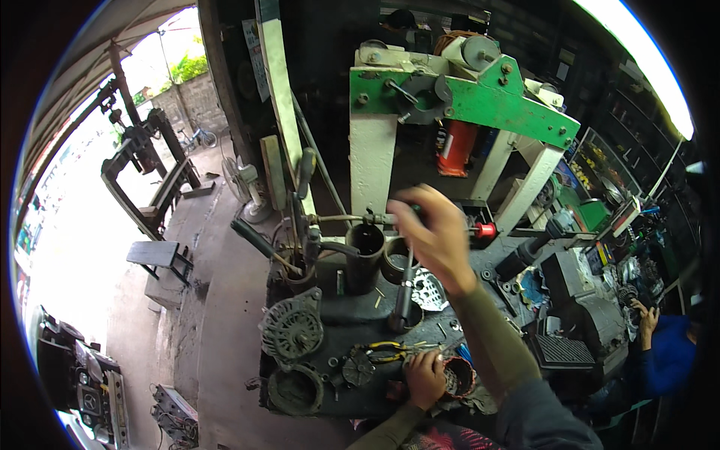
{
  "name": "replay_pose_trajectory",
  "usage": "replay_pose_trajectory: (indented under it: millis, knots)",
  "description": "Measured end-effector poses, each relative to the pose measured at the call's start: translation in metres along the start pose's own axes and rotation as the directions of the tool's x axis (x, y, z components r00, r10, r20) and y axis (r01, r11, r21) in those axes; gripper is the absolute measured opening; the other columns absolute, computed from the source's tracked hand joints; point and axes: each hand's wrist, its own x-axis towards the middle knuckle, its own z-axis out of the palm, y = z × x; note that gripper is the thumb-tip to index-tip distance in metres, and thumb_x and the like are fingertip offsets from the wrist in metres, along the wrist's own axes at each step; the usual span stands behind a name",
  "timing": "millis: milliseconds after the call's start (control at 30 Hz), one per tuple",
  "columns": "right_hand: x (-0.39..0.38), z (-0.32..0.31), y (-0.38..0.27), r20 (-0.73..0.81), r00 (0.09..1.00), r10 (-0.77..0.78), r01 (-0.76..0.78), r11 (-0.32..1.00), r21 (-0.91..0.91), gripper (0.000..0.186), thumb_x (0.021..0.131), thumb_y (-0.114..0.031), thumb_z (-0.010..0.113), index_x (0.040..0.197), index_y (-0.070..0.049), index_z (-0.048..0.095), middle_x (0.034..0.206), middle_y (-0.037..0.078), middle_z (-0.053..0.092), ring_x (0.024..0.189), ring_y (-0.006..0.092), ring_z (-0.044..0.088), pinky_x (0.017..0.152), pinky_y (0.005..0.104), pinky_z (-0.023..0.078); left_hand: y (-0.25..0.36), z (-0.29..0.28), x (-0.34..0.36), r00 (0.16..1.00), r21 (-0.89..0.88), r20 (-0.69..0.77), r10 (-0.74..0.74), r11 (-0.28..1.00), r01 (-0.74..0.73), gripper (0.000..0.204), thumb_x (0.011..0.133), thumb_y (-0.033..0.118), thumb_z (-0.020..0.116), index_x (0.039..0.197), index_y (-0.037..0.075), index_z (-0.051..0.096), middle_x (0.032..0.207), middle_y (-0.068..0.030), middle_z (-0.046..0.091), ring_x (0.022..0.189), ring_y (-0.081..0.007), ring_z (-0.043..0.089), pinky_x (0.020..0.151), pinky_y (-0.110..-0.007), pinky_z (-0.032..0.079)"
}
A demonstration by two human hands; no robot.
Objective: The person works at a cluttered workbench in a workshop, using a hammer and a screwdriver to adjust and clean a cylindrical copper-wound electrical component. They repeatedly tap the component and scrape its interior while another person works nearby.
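My right hand [436,236] reaches up over the bench [337,352], slightly blurred, its fingers curled at a horizontal metal fitting; what they grip is unclear. An upright open steel tube [364,270] is left of it, and a rod-like tool [402,304] stands below. My left hand [425,379] is low on the bench, fingers curled on something hidden, beside a red-rimmed bowl [460,381] of small parts and yellow-handled pliers [375,346]. An alternator housing [291,328], a metal ring [294,390] and a white perforated plate [429,292] lie nearby.
A green-and-white press frame [480,105] stands behind the bench. A container of long tools [300,281] is at its left end. A co-worker in blue [666,349] handles parts at right. A fan [251,195], small bench [154,253] and vehicle [90,401] stand at left.
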Motion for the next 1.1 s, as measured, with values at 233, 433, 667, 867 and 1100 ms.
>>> replay_pose_trajectory:
  millis: [233, 433, 667, 867, 1100]
  knots:
    - [-0.143, 0.002, 0.014, 0.241, 0.511, 0.825, -0.795, 0.348, 0.497, 0.053, 0.104, -0.046, 0.069, 0.121, 0.005, 0.064, 0.100, 0.009, 0.069, 0.075, 0.0144, 0.067, 0.070, 0.0316, 0.060, -0.008, 0.005, -0.008, 0.999, 0.038, 0.021, -0.037, 0.999, 0.036, 0.015, 0.092, 0.009, 0.064, 0.103, 0.001, 0.069, 0.104, -0.0195, 0.069, 0.101, -0.0431, 0.062, 0.093, -0.054, 0.046]
    - [-0.130, 0.035, 0.035, 0.478, 0.408, 0.778, -0.814, 0.072, 0.577, 0.038, 0.103, -0.040, 0.071, 0.119, -0.007, 0.063, 0.099, 0.005, 0.068, 0.086, 0.0184, 0.072, 0.070, 0.0406, 0.061, -0.026, 0.023, -0.014, 0.975, -0.336, -0.071, -0.208, 0.926, 0.173, 0.031, 0.081, 0.002, 0.067, 0.109, -0.010, 0.062, 0.113, -0.0285, 0.063, 0.111, -0.0499, 0.055, 0.101, -0.055, 0.043]
    - [-0.144, -0.008, 0.023, 0.486, 0.566, 0.666, -0.646, -0.008, 0.764, 0.025, 0.104, -0.020, 0.070, 0.108, 0.003, 0.060, 0.090, 0.011, 0.065, 0.082, 0.0227, 0.071, 0.076, 0.0415, 0.067, -0.005, 0.012, -0.012, 0.986, -0.057, -0.047, -0.159, 0.986, 0.156, 0.018, 0.096, 0.006, 0.061, 0.112, -0.001, 0.067, 0.105, -0.0199, 0.069, 0.104, -0.0436, 0.060, 0.093, -0.051, 0.045]
    - [-0.183, -0.177, -0.023, 0.361, 0.574, 0.735, -0.817, 0.546, 0.186, 0.026, 0.102, -0.020, 0.069, 0.112, 0.003, 0.062, 0.095, 0.007, 0.067, 0.083, 0.0151, 0.070, 0.068, 0.0306, 0.058, 0.010, 0.008, -0.008, 0.972, -0.067, -0.113, -0.209, 0.977, 0.202, 0.018, 0.099, 0.011, 0.062, 0.112, -0.001, 0.068, 0.107, -0.0203, 0.069, 0.104, -0.0418, 0.060, 0.093, -0.050, 0.047]
    - [-0.185, -0.286, -0.047, 0.194, 0.831, 0.521, -0.102, 0.487, -0.867, 0.041, 0.088, -0.034, 0.082, 0.113, -0.004, 0.069, 0.099, 0.017, 0.072, 0.095, 0.0406, 0.070, 0.078, 0.0498, 0.054, 0.014, 0.004, -0.006, 0.980, -0.005, -0.118, -0.158, 0.987, 0.159, 0.016, 0.098, 0.007, 0.063, 0.110, -0.003, 0.069, 0.106, -0.0193, 0.069, 0.104, -0.0401, 0.062, 0.093, -0.048, 0.048]
